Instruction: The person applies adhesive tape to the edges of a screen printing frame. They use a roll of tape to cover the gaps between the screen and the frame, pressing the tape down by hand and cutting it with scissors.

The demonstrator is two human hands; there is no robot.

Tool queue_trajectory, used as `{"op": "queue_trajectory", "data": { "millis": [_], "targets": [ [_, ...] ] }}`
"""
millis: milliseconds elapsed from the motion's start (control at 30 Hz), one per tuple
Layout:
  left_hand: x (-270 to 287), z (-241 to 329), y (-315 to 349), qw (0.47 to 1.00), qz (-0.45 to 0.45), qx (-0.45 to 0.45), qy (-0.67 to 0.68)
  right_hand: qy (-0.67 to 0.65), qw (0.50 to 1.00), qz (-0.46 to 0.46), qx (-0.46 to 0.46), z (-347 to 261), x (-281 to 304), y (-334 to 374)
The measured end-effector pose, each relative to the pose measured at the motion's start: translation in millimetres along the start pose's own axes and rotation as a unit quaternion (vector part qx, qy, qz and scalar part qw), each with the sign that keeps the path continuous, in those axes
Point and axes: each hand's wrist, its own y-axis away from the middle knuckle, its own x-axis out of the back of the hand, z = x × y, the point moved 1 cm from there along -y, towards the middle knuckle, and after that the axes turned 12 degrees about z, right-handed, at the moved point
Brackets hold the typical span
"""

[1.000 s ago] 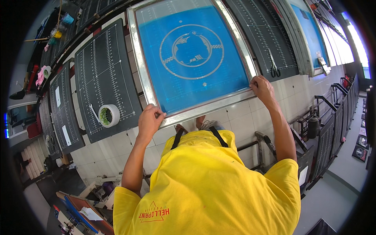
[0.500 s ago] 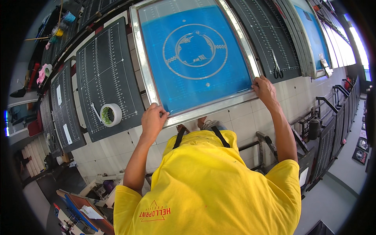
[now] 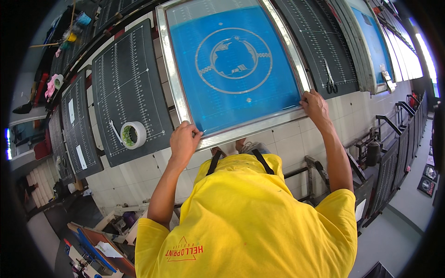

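Note:
A silk-screen printing frame (image 3: pixel 259 126) with a silvery rim lies in front of me. Its mesh (image 3: pixel 245 104) is coated blue and carries a pale round design with a figure at its centre. My left hand (image 3: pixel 185 140) is closed at the near left corner, its fingers bent over the rim's inner edge. A small pale glint shows at those fingertips; I cannot tell what it is. At the near right corner, my right hand (image 3: pixel 316 109) closes thumb and fingers on the rim. The undersides of both grips are hidden.
Left of the frame, a roll of white tape (image 3: pixel 142 134) rests on a dark gridded board (image 3: pixel 123 88). Black-handled scissors (image 3: pixel 330 83) lie on another board to the right. Beyond them is a second blue screen (image 3: pixel 371 44). Metal racks (image 3: pixel 394 153) stand at far right.
The view has shifted slightly, so the frame and boards appear a little further right. Both hands keep their places at the frame's near corners.

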Motion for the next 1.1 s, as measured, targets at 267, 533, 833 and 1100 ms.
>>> {"op": "queue_trajectory", "data": {
  "millis": [267,533,833,1100],
  "targets": [
    [-3.0,-0.4,0.5,1.000,-0.002,0.000,-0.019,0.001,1.000,0.016,0.000,0.0,-3.0,-0.5],
    [-6.8,-3.1,-0.3,0.999,0.002,-0.010,-0.038,0.009,1.000,0.009,-0.001,-1.4,-2.0,-0.1],
    [-4.4,3.6,-2.4,0.999,-0.019,0.018,-0.037,0.019,1.000,0.003,0.003,-4.4,-0.4,-0.6],
    [-5.5,4.8,-2.1,0.999,-0.013,0.013,-0.048,0.022,1.000,0.002,-0.004,-3.7,-1.4,0.2]
  ]
}}
